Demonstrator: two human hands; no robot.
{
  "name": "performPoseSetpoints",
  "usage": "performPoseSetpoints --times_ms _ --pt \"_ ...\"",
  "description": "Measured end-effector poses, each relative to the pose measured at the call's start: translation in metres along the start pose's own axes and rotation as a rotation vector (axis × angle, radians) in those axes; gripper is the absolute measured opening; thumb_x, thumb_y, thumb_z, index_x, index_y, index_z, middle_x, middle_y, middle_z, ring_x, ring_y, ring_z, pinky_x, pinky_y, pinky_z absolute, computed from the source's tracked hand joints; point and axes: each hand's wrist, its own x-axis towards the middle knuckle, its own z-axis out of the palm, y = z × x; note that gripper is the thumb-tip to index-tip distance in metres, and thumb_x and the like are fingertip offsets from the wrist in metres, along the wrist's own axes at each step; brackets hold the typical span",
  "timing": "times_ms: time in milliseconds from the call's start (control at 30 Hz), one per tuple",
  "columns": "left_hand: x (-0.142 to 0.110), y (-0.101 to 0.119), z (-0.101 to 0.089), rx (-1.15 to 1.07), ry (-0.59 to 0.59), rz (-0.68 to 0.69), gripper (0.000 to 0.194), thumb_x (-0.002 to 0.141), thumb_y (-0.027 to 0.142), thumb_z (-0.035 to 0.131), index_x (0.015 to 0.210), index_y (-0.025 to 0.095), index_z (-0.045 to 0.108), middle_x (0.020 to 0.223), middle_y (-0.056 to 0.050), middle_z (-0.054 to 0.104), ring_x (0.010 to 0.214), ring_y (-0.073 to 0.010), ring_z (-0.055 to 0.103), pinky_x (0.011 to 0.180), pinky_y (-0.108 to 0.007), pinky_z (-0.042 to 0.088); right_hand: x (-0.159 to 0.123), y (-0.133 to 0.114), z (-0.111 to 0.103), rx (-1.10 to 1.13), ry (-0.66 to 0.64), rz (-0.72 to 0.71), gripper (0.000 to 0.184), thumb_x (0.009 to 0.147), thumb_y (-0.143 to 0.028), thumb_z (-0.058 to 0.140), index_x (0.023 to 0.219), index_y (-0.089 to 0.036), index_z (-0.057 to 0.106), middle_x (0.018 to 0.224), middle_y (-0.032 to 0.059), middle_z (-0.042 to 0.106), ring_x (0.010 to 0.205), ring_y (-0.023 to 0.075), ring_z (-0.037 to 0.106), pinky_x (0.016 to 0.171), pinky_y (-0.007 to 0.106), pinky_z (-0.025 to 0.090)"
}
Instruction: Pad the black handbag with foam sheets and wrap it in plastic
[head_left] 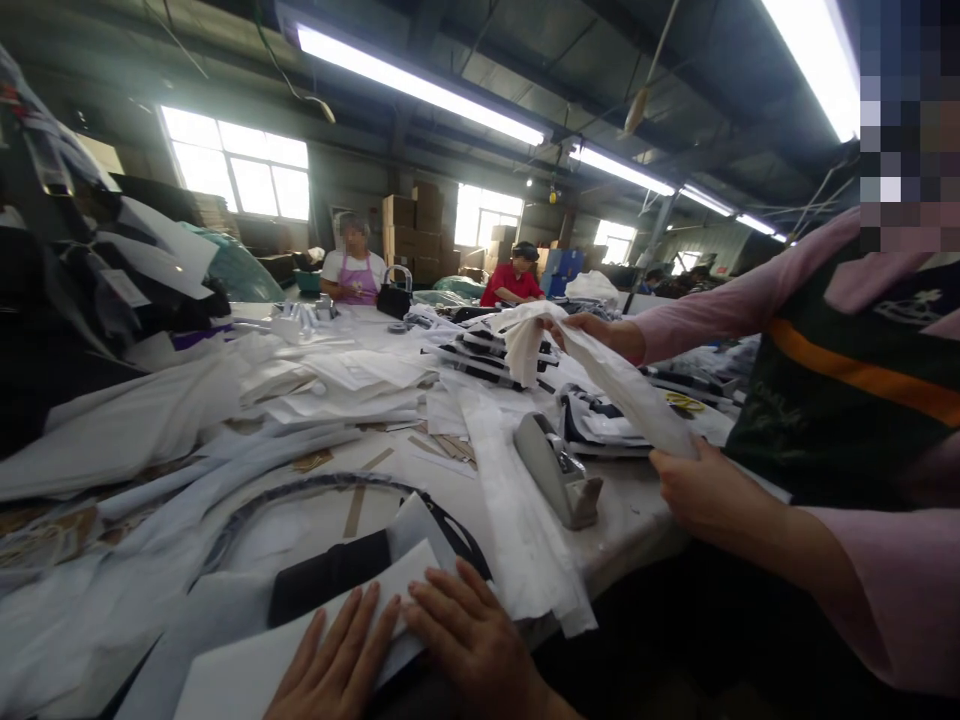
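Note:
Both of my hands lie at the bottom of the head view on a white sheet. My left hand rests flat with its fingers stretched out. Close beside it, my right hand also lies flat, fingers extended over the sheet's right end. Beneath and behind the sheet shows a black item, perhaps a bag, with a dark curved strap looping away over the table. More pale wrapping paper sticks up at its far side. What lies under my palms is hidden.
A grey tape dispenser stands near the table's edge, by a long white paper strip. At right, a co-worker's hands hold a white paper length. Stacked white sheets cover the left side. Two people sit across the table.

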Motion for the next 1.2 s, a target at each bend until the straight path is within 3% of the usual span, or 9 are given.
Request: performPoseSetpoints --times_ms 67,167,300,467,633,867,933,1100,1200 --pt "0.004 0.0 -0.007 0.021 -0.023 -0.024 0.054 0.091 0.01 0.035 0.143 0.018 0.048 0.146 -0.008 0.052 0.132 -0.022 0.05 0.119 -0.043 0.026 -0.018 -0.007 -0.002 0.062 0.077 0.145 0.037 0.096 -0.013 0.051 0.132 -0.018 0.057 0.127 0.0066 0.068 0.124 0.0233 0.059 0.11 0.041 0.048" --pt "0.01 0.003 -0.019 0.039 -0.072 -0.066 0.058 0.091 0.008 0.033 0.147 0.019 0.042 0.15 -0.007 0.046 0.135 -0.0229 0.048 0.107 -0.041 0.043 -0.049 -0.022 -0.001 0.206 0.216 0.577 0.038 0.094 -0.017 0.056 0.131 -0.026 0.058 0.125 0.0069 0.068 0.118 0.0236 0.063 0.099 0.034 0.056" --pt "0.015 0.007 -0.029 0.03 -0.089 -0.094 0.063 0.089 0.003 0.029 0.15 0.018 0.038 0.153 -0.006 0.041 0.135 -0.0238 0.048 0.101 -0.041 0.051 -0.063 -0.038 -0.001 0.693 0.265 1.137 0.037 0.093 -0.04 0.061 0.126 -0.025 0.06 0.129 0.0103 0.065 0.116 0.0269 0.065 0.096 0.037 0.057" --pt "0.017 0.008 -0.03 -0.01 -0.101 -0.128 0.061 0.091 0.004 0.029 0.15 0.018 0.036 0.153 -0.006 0.041 0.135 -0.0246 0.048 0.102 -0.044 0.052 -0.048 -0.039 -0.008 1.165 0.308 1.464 0.068 0.069 -0.055 0.083 0.123 -0.019 0.062 0.135 0.0154 0.061 0.129 0.0323 0.054 0.108 0.043 0.047" --pt "0.014 0.008 -0.026 0.019 -0.08 -0.12 0.06 0.091 0.004 0.03 0.149 0.019 0.038 0.153 -0.005 0.042 0.134 -0.0241 0.049 0.1 -0.042 0.054 -0.039 -0.035 -0.015 1.452 0.369 1.564 0.078 0.065 -0.051 0.087 0.13 -0.021 0.06 0.144 0.0124 0.054 0.139 0.0308 0.043 0.109 0.041 0.043" --pt "0.017 0.007 -0.03 -0.005 -0.051 -0.151 0.063 0.091 0.001 0.03 0.15 0.024 0.037 0.148 -0.002 0.049 0.129 -0.0233 0.055 0.097 -0.042 0.056 -0.001 -0.032 -0.036 1.535 0.118 1.483 0.05 0.07 -0.041 0.084 0.114 -0.021 0.07 0.135 0.0066 0.062 0.132 0.0292 0.049 0.111 0.04 0.038" --pt "0.018 0.005 -0.033 -0.011 -0.056 -0.157 0.065 0.091 0.001 0.03 0.151 0.026 0.034 0.147 -0.001 0.051 0.127 -0.0231 0.057 0.096 -0.042 0.057 0.005 -0.032 -0.038 1.558 0.102 1.468 0.042 0.073 -0.038 0.081 0.11 -0.02 0.071 0.127 0.006 0.067 0.128 0.0281 0.053 0.111 0.04 0.037" --pt "0.018 -0.005 -0.043 -0.018 -0.032 -0.159 0.062 0.094 0.006 0.031 0.151 0.027 0.033 0.146 -0.001 0.051 0.127 -0.0223 0.056 0.097 -0.04 0.054 0.011 -0.034 -0.031 1.704 0.289 1.502 0.028 0.073 -0.03 0.08 0.097 -0.02 0.073 0.107 0.0043 0.073 0.116 0.0256 0.061 0.104 0.036 0.044" --pt "0.017 -0.014 -0.053 -0.045 -0.042 -0.17 0.053 0.099 0.029 0.038 0.152 0.023 0.033 0.151 -0.004 0.045 0.133 -0.0242 0.051 0.101 -0.039 0.051 0.025 -0.04 -0.028 1.767 0.441 1.503 0.032 0.065 -0.027 0.086 0.093 -0.022 0.072 0.103 0.0022 0.072 0.11 0.0246 0.063 0.098 0.035 0.048"
